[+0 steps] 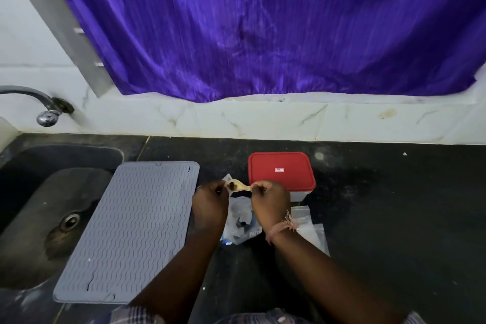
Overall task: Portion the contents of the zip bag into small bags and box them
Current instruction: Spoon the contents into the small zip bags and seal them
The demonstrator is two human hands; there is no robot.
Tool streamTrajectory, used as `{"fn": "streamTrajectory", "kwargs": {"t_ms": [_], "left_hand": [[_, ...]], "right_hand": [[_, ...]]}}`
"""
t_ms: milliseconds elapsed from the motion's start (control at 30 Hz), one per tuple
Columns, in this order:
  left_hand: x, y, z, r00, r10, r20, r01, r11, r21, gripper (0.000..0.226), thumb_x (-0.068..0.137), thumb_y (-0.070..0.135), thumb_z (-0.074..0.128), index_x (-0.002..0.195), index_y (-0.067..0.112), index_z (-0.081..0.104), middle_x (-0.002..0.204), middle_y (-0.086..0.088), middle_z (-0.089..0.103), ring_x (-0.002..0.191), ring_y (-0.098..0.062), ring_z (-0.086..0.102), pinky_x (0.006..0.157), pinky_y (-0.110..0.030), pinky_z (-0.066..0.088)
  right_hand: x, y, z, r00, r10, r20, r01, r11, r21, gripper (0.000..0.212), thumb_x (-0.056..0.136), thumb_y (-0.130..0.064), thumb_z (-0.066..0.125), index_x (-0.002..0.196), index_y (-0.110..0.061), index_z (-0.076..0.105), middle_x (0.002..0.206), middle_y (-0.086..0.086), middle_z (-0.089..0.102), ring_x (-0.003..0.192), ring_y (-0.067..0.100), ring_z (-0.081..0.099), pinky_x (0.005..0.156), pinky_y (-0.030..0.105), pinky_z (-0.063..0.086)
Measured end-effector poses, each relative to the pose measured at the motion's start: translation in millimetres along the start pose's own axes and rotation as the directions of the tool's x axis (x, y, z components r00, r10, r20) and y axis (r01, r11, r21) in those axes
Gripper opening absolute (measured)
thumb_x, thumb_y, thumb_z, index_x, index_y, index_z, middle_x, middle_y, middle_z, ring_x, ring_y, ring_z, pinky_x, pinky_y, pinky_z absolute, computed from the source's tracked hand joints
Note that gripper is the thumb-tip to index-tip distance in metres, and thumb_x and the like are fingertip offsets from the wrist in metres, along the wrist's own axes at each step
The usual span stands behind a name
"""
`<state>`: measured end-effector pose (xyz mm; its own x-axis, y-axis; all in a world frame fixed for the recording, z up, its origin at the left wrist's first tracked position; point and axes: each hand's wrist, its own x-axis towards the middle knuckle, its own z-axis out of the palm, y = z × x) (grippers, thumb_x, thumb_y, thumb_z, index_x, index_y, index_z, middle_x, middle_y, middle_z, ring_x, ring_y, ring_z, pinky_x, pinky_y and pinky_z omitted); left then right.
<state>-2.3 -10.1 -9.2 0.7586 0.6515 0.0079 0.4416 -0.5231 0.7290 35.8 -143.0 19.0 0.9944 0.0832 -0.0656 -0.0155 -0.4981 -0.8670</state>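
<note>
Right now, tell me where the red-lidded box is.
In the head view the red-lidded box sits on the black counter, right of centre, just beyond the right hand and right of the grey mat.

A black stone countertop [381, 205] is seen, w/ a sink [39, 218] set into its left end. A grey ribbed silicone mat [131, 231] is laid beside the sink. A red-lidded plastic box [281, 171] is set centre-rear. Clear plastic bags [313, 231] are spread in front of it.
</note>
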Motion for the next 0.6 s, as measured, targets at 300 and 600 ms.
{"fn": "streamTrajectory", "kwargs": {"t_ms": [300, 600], "left_hand": [[-7.0, 12.0, -0.1, 0.998, -0.035, 0.056, 0.047, 0.972, -0.23, 0.016, 0.09, 0.017, 0.068, 0.081, 0.02, 0.08, 0.072, 0.007, 0.075, 0.069, -0.007, 0.071, 0.067, -0.031, 0.057], [-1.7, 10.3, -14.1, 0.978, -0.204, -0.045, 0.189, 0.955, -0.229, 0.019, 0.095, 0.018, 0.066, 0.104, 0.019, 0.082, 0.096, -0.001, 0.08, 0.082, -0.016, 0.072, 0.081, -0.033, 0.06]], "right_hand": [[-6.1, 15.9, 13.1, 0.819, -0.507, 0.268, 0.573, 0.725, -0.382, 0.023, 0.093, -0.011, 0.053, 0.109, -0.013, 0.07, 0.093, 0.006, 0.059, 0.077, 0.022, 0.06, 0.061, 0.019, 0.031], [-22.2, 29.8, -7.8, 0.832, -0.551, -0.067, 0.536, 0.829, -0.158, 0.019, 0.093, -0.01, 0.058, 0.104, -0.012, 0.073, 0.094, 0.001, 0.063, 0.083, 0.013, 0.061, 0.073, 0.024, 0.05]]}}
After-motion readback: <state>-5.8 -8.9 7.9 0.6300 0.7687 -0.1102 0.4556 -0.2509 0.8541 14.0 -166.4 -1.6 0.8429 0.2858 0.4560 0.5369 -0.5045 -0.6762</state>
